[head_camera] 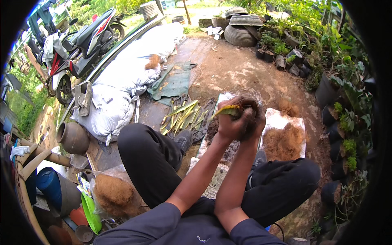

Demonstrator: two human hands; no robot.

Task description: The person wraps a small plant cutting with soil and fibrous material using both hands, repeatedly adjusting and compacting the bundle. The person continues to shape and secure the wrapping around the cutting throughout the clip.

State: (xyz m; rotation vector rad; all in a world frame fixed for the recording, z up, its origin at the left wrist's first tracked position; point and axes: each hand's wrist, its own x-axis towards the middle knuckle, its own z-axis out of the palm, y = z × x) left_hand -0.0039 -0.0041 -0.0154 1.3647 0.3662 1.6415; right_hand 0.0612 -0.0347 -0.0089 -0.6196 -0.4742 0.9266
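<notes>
Both hands are pressed together over the soil tray before me, cupped around a dark clump with wispy fibres (243,92) sticking out at the top. My left hand (229,124) has its thumb against the clump, and a yellow-edged green leaf piece (226,110), like a snake plant leaf, juts out to the left. My right hand (257,119) closes on the clump from the other side; its fingers are partly hidden. Under my hands lies a white-edged tray (202,150) with dark crumbly soil (229,151). Left of it are several cut leaf pieces (183,114) on dark sheeting.
Brown coconut-like fibre (284,142) lies on a white board (271,118) at right. More fibre (113,190) fills a clear plastic bag at lower left. White sacks (107,107), a clay pot (73,137) and a motorcycle (88,39) stand left. Potted plants (332,131) line the right edge.
</notes>
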